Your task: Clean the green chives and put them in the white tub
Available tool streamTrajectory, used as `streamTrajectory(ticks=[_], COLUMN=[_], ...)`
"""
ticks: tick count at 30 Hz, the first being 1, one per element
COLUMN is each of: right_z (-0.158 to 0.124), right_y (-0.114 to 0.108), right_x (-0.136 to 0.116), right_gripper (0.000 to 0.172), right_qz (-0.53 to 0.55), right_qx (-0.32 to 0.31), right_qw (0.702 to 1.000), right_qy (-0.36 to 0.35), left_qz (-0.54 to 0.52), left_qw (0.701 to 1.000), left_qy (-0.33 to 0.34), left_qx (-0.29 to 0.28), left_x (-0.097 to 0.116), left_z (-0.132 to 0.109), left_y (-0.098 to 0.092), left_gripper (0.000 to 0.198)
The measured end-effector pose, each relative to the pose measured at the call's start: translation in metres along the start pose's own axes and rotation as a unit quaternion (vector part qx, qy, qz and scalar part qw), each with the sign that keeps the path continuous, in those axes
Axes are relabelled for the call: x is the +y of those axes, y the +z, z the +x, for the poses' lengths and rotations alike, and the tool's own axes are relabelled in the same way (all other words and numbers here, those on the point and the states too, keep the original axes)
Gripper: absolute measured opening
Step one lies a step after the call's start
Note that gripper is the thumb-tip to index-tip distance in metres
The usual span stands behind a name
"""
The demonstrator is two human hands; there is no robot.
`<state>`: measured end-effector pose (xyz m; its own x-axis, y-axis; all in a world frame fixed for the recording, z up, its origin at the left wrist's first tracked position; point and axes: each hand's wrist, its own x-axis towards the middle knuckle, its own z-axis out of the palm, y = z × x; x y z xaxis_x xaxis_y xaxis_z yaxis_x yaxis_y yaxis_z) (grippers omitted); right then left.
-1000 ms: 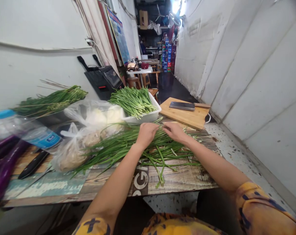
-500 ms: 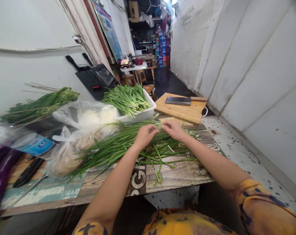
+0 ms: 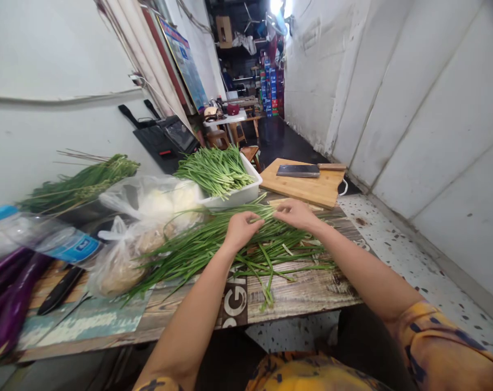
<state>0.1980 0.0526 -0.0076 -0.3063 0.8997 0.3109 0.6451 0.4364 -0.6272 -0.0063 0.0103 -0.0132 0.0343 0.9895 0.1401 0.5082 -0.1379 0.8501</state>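
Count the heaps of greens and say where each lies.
3: loose heap on the table, piled heap in the white tub, back-left heap near the wall. Others may be hidden.

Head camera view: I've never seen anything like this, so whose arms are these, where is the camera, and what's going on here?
There is no machine here: the arms belong to a person working bare-handed. Every picture comes from one camera worn on that person's head, looking forward and down.

The left hand and right hand are close together over loose green stalks spread on a table. Whether the fingers pinch a thin stalk is too small to tell.

Beyond them stands a white tub full of similar stalks. A cleaver lies on a cutting board. Toward the left are clear plastic bags, a bottle, a black-handled knife and purple eggplants.
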Motion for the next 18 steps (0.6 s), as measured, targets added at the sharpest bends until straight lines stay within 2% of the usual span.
streamTrajectory(ticks=[3, 6, 8, 11, 14, 16, 18], right_z=[-0.004, -0.007, -0.008, -0.010, -0.008, -0.004, 0.001], right_y=[0.013, 0.017, 0.015, 0.011, 0.009, 0.007, 0.006], right_x=[-0.014, -0.021, -0.024, -0.028, -0.026, -0.019, -0.008], right_gripper=[0.032, 0.035, 0.036, 0.033, 0.031, 0.033, 0.043], right_qz=[0.185, 0.328, 0.369, 0.362, 0.303, 0.216, 0.093], right_qx=[-0.039, -0.051, -0.062, -0.055, -0.014, 0.054, 0.102], right_qw=[0.981, 0.942, 0.927, 0.931, 0.953, 0.974, 0.987], right_qy=[0.034, 0.047, 0.035, -0.005, -0.010, 0.040, 0.084], left_qz=[-0.052, -0.143, -0.189, -0.226, -0.249, -0.281, -0.304], left_qw=[0.999, 0.988, 0.978, 0.964, 0.952, 0.944, 0.944], left_qy=[-0.008, -0.039, -0.056, -0.074, -0.092, -0.094, -0.074], left_qx=[-0.005, -0.034, -0.063, -0.114, -0.149, -0.146, -0.102], left_x=[0.003, 0.008, 0.011, 0.016, 0.019, 0.019, 0.017], left_z=[-0.001, -0.002, -0.003, -0.004, -0.005, -0.004, -0.002], left_y=[0.001, -0.003, -0.007, -0.013, -0.020, -0.026, -0.031], left_gripper=[0.029, 0.032, 0.033, 0.037, 0.040, 0.041, 0.043])
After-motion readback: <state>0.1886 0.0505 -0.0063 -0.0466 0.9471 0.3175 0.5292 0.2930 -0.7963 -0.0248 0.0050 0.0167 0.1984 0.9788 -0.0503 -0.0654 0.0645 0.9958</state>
